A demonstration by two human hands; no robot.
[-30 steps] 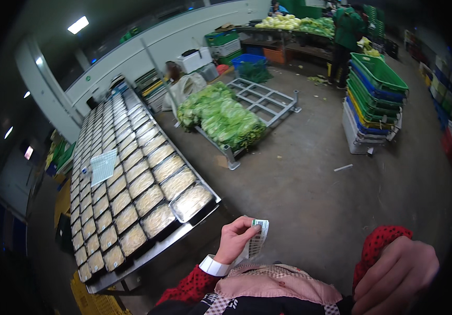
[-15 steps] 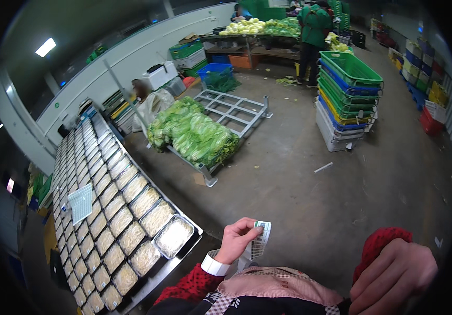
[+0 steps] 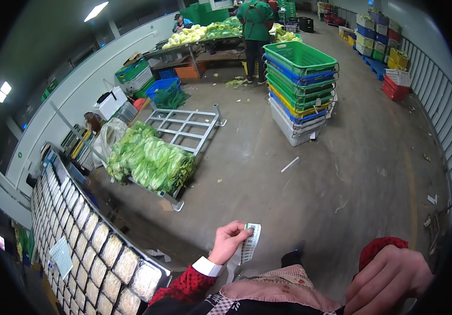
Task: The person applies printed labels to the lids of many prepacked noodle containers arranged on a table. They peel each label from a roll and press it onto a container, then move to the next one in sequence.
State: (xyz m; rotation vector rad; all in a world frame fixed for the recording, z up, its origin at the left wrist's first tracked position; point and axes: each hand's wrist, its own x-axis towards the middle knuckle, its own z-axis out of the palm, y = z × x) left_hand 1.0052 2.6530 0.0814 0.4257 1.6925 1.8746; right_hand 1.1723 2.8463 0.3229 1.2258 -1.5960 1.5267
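Note:
My left hand (image 3: 227,243) pinches a strip of printed labels (image 3: 250,245) between thumb and fingers, in front of my body. The strip's paler lower part trails down toward the apron (image 3: 276,287). My right hand (image 3: 391,278) is at the lower right with its back turned up and its fingers curled together. Whatever lies inside those fingers is hidden. Left of my left arm, many wrapped black trays of pale, stringy food (image 3: 113,249) stand in rows on a long table. Another sheet of labels (image 3: 62,257) rests across several of them.
A tall stack of coloured crates (image 3: 302,84) stands ahead on the floor. Bagged green vegetables (image 3: 152,160) lie on a metal frame (image 3: 181,128). Farther back, a person in green (image 3: 255,26) stands by a vegetable table. More crates (image 3: 396,84) line the right wall.
My view has swung to the right, so the trays, vegetables and crate stack sit farther left. My left hand still holds the label strip, and my right hand stays curled.

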